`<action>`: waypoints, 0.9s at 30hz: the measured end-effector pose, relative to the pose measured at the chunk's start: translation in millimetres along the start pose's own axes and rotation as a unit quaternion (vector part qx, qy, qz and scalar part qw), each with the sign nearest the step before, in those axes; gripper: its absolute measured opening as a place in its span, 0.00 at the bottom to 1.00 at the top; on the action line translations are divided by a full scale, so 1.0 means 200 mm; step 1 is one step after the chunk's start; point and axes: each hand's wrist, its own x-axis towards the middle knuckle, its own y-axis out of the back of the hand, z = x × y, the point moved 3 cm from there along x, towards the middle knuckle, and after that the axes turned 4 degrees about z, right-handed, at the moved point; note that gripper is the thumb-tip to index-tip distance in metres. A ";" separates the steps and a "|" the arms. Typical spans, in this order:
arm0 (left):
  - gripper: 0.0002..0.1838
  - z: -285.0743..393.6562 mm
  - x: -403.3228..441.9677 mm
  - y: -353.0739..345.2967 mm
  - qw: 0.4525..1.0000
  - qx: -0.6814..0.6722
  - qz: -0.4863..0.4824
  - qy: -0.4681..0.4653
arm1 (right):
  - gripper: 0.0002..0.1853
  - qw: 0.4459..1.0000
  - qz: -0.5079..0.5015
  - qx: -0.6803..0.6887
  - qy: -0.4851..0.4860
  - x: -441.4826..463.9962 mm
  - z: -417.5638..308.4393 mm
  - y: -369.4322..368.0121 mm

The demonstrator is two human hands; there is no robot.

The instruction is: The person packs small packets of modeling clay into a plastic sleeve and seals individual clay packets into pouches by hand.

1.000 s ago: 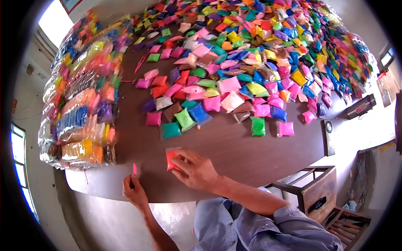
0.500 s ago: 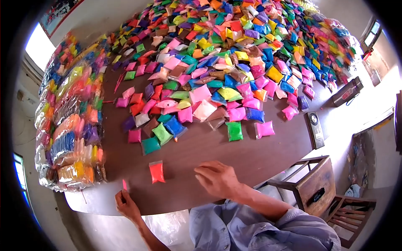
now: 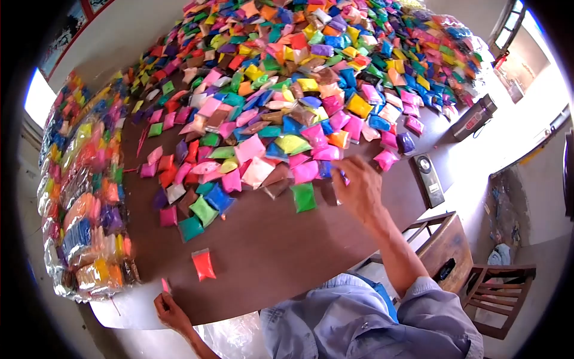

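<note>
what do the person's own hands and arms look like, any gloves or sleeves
The left hand and right hand are bare, with no gloves, and no watch or bracelet shows. The right sleeve, pale blue-grey, ends near the elbow; the shirt matches it. The left sleeve is out of view.

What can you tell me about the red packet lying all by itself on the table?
The red packet is small and roughly rectangular, and looks like thin, clear plastic filled with something bright red; I can't tell what. A see-through strip runs along its far edge. It lies slightly askew on the brown table, near the left hand, but no hand touches it.
</note>
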 end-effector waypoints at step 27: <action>0.16 0.06 0.00 0.01 0.999 -0.021 0.008 -0.034 | 0.23 0.954 -0.071 -0.191 -0.219 0.48 1.10 0.15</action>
